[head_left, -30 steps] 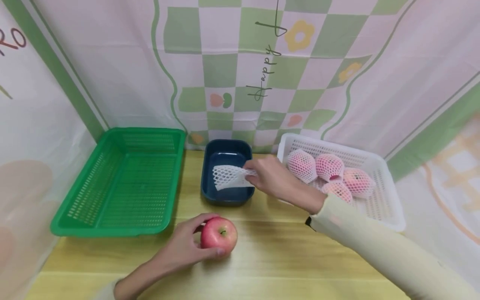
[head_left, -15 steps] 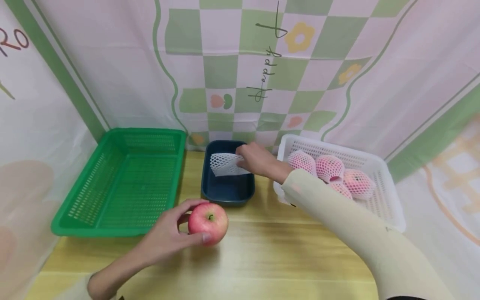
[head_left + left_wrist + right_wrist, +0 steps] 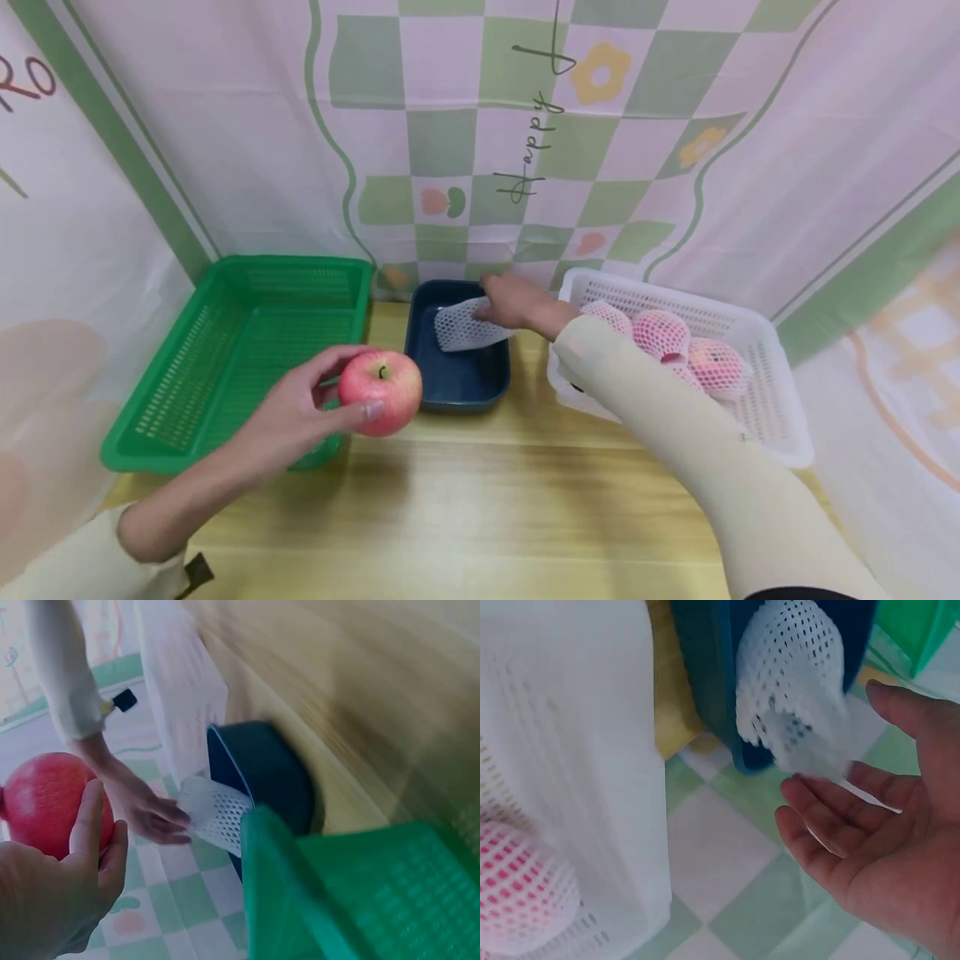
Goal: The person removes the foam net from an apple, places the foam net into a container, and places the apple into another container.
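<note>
A red apple (image 3: 381, 393) is gripped by the left hand (image 3: 296, 408) and held up over the table (image 3: 487, 508), near the corner of the green basket (image 3: 292, 261). Past it, a white net (image 3: 463, 327) is seen partly inside the blue box (image 3: 461, 385), with one end at the right hand (image 3: 517, 304), whose grip is loose, thumb and fingers spread apart, while wrapped apples (image 3: 660, 333) are held in the white basket (image 3: 787, 400)
</note>
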Demonstrator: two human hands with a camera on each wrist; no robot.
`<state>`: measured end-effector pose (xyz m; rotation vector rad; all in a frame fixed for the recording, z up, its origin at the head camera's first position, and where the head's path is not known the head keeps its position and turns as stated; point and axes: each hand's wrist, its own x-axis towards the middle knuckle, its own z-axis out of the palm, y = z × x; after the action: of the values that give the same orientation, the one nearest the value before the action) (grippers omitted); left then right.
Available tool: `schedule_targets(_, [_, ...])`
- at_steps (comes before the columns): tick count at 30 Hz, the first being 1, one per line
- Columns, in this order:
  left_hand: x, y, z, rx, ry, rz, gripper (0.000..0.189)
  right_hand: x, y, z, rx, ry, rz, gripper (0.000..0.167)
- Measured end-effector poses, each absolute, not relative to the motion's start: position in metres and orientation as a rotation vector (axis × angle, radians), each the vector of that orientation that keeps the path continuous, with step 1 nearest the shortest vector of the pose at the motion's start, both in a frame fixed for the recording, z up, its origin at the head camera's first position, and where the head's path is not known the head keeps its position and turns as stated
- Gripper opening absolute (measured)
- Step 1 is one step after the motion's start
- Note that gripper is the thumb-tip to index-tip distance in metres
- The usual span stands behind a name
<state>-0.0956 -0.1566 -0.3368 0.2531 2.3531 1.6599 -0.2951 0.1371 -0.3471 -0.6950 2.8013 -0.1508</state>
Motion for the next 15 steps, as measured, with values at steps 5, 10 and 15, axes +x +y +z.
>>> schedule_targets(5, [-0.105,-0.170,-0.330,0.210,2.315,1.714,0.070,-0.296,0.155,-0.331,-0.682,2.855,-0.139,0.064])
schedule_targets(10, [-0.117,-0.186,-0.328,0.170,2.270,1.803,0.072,-0.292,0.184,-0.317,-0.569,2.904,-0.117,0.067])
schedule_targets(15, [-0.130,-0.207,-0.330,0.132,2.275,1.844,0.073,-0.282,0.216,-0.309,-0.482,2.944,-0.098,0.061])
